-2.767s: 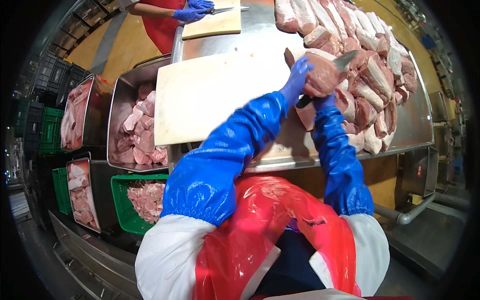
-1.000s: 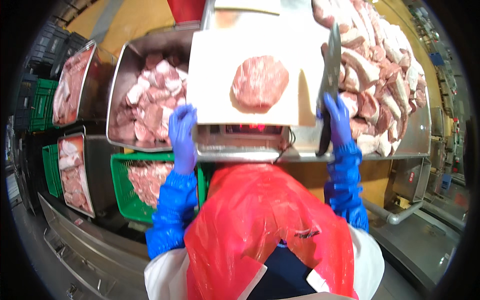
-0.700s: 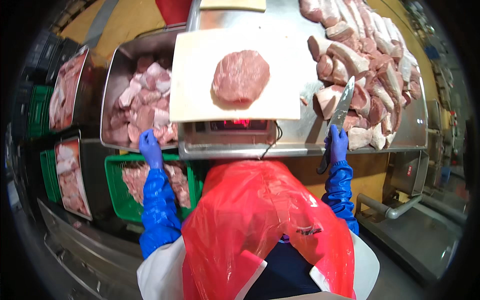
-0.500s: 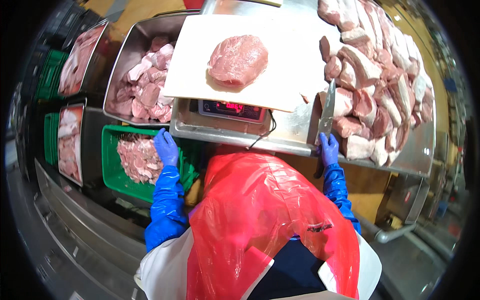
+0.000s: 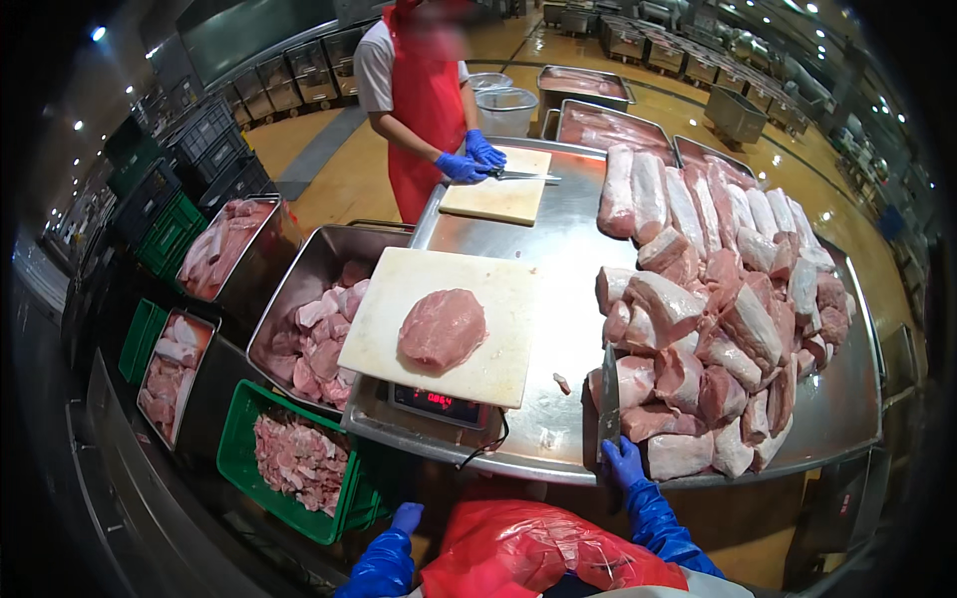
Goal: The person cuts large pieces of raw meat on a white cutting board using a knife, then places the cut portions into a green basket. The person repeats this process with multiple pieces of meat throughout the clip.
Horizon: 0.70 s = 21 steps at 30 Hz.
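Meat (image 5: 443, 330) moved onto board (image 5: 506, 344) above red digits (image 5: 439, 400).

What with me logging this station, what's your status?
Right hand holding knife beside meat pile. Left hand low, seemingly empty. Meat piece on nearer board. Small scrap on steel table.

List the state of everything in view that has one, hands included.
Right hand: closed on the knife.
Knife: held, blade pointing forward.
Left hand: seemingly empty, grip unclear.
Meat piece: lying on the near cutting board.
Scale: display lit.
Green crate: uncovered, holding meat trimmings.
Nearest steel bin: uncovered, holding meat chunks.
Meat pile: heaped on the steel table.
Co-worker's knife: held at the far cutting board.
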Available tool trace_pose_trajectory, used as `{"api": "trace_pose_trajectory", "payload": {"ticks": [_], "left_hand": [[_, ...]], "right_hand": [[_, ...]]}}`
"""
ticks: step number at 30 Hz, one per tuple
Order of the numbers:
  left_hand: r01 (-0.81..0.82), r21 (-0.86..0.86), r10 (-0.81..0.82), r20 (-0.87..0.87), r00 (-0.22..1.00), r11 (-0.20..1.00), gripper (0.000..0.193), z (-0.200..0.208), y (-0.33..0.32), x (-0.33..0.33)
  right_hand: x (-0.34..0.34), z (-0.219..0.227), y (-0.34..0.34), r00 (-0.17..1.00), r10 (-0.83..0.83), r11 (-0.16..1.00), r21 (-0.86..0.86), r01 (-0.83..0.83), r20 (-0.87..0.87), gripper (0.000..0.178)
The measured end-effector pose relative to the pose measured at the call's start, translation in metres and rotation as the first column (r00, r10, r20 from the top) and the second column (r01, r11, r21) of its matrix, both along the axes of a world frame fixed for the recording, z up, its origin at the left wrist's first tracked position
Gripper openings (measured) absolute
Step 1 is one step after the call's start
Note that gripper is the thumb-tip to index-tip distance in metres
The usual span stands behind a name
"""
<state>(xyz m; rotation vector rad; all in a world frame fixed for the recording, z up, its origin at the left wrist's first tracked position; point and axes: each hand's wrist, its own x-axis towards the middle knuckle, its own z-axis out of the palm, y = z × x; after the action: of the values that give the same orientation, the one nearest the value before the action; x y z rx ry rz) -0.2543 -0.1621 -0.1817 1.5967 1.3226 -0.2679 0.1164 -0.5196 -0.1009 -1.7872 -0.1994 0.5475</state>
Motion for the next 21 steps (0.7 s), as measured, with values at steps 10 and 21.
{"api": "trace_pose_trajectory", "payload": {"ticks": [10,21], "left_hand": [[-0.009,-0.192,0.045,0.182,0.982,0.981,0.03,-0.021,-0.021,0.027],[0.057,-0.054,-0.041,0.262,0.964,0.997,0.022,-0.019,-0.028,0.011]], "right_hand": [[-0.01,0.024,0.002,0.996,-0.026,1.0,0.01,0.026,-0.083,0.025],[-0.008,0.011,-0.002,0.998,-0.01,1.0,-0.013,0.009,-0.065,0.027]]}}
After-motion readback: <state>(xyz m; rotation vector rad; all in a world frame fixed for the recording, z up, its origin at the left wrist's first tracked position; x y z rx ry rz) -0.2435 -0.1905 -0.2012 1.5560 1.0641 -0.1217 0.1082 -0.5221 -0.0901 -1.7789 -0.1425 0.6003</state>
